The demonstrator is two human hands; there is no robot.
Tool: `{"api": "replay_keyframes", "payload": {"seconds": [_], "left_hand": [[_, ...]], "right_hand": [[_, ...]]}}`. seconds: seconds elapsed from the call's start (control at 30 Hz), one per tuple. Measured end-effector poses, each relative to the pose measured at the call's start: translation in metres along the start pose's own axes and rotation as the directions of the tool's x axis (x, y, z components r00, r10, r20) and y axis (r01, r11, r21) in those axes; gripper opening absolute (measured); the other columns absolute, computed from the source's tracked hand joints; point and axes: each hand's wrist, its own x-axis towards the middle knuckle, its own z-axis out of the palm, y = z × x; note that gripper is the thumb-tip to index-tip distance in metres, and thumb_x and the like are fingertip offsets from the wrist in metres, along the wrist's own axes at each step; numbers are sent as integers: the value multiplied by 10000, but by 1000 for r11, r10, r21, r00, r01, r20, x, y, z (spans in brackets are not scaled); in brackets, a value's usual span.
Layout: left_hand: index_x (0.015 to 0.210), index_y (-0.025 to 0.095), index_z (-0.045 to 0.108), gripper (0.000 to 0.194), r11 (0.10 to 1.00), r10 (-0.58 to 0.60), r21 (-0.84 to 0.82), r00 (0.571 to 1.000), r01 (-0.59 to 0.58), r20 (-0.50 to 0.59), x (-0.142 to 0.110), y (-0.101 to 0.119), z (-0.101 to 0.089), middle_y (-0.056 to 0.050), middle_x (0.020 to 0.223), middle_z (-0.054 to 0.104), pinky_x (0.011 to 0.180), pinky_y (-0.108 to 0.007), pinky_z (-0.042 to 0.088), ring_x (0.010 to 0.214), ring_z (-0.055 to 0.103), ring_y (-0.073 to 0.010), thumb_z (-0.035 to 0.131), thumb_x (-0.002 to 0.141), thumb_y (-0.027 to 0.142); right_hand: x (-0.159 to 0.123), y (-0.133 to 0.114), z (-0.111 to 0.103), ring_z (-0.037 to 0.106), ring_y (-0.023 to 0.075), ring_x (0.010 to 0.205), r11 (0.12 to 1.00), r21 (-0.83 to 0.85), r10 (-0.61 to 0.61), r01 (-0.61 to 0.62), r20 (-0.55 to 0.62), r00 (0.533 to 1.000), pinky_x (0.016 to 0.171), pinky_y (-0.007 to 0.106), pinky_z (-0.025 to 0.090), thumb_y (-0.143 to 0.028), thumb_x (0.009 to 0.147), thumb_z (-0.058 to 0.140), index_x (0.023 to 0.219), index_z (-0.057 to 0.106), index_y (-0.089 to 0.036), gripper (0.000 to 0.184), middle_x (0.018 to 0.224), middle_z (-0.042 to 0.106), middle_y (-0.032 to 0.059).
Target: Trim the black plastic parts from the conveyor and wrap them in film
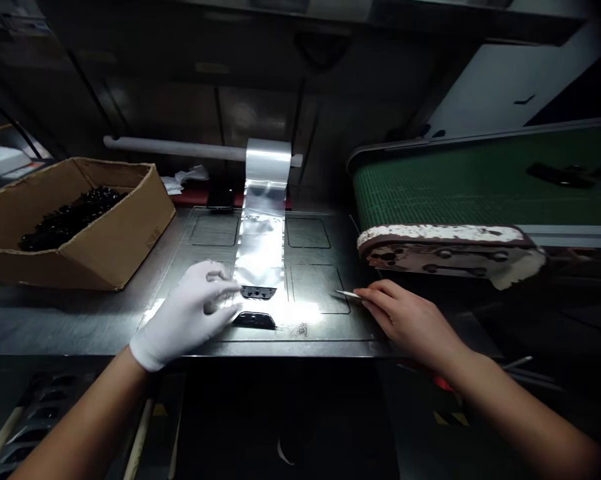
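My left hand (190,313), in a white glove, rests on the metal worktable (105,320) with its fingertips touching a small black plastic part (258,292) at the end of a clear film strip (261,233). A second black part (254,321) lies just below it, next to the glove. The film runs down from a roll (268,159) on a white bar. My bare right hand (405,320) lies on the table to the right, pinching a thin metal tool (348,294) that points left.
A cardboard box (105,240) holding several black parts stands at the left. A green conveyor belt (480,180) with a worn end roller (445,247) sits at the right. Crumpled white paper (185,179) lies at the back.
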Motion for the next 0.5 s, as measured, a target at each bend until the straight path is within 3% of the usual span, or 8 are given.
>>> {"api": "replay_keyframes", "payload": {"seconds": [0.1, 0.17, 0.27, 0.37, 0.43, 0.47, 0.5], "left_hand": [[1052, 231, 730, 188, 976, 157, 130, 976, -178, 153, 5, 29, 7, -49, 992, 699, 926, -425, 512, 1045, 607, -254, 607, 940, 145], [961, 201, 720, 229, 951, 192, 204, 960, -234, 204, 9, 44, 16, -61, 889, 691, 826, -436, 505, 926, 606, -264, 550, 909, 58], [860, 182, 696, 204, 949, 189, 231, 973, -216, 132, 11, 53, 23, -73, 794, 666, 786, -465, 500, 829, 601, -272, 550, 900, 46], [817, 186, 657, 217, 967, 167, 201, 985, -155, -42, -7, 59, 23, -70, 797, 660, 861, -475, 532, 868, 633, -258, 549, 905, 19], [858, 189, 652, 210, 988, 122, 118, 966, -97, -226, -33, 68, 28, -122, 1024, 693, 1021, -538, 512, 1112, 641, -296, 557, 909, 9], [895, 195, 658, 193, 997, 77, 39, 941, -68, -329, -50, 74, 34, -150, 1201, 669, 1102, -583, 466, 1273, 586, -327, 580, 913, 19], [931, 207, 669, 188, 997, 15, -64, 904, -47, -426, -67, 80, 42, -158, 1377, 600, 1159, -620, 412, 1405, 497, -355, 618, 904, 27]], "right_hand": [[7, -6, 25, 672, 255, 1041, 996, 81, 39, -27, -146, 989, 867, 394, 557, -318, 1061, 495, 1301, 716, -211, 343, 1175, 708, 91], [12, -11, 33, 644, 280, 1088, 991, 129, 52, -25, -211, 976, 956, 442, 546, -323, 1045, 526, 1298, 722, -197, 344, 1183, 705, 107], [1, -19, 31, 610, 295, 1151, 979, 196, 112, -48, -328, 938, 1030, 472, 517, -319, 1040, 533, 1301, 704, -158, 351, 1216, 684, 135], [-32, -49, 24, 600, 285, 1174, 930, 363, 232, -63, -443, 866, 1054, 473, 493, -305, 1043, 520, 1254, 693, -165, 306, 1218, 663, 139], [-55, -89, 25, 631, 254, 1121, 759, 648, 353, -58, -336, 873, 1013, 438, 511, -335, 1042, 535, 1175, 699, -219, 241, 1168, 673, 104], [-63, -115, 27, 652, 233, 1058, 579, 811, 379, -83, -178, 908, 957, 410, 534, -378, 1043, 541, 1153, 694, -241, 233, 1134, 682, 87], [-68, -142, 30, 667, 211, 974, 343, 927, 339, -152, 29, 940, 871, 378, 558, -440, 1043, 538, 1168, 680, -249, 268, 1110, 689, 79]]}}
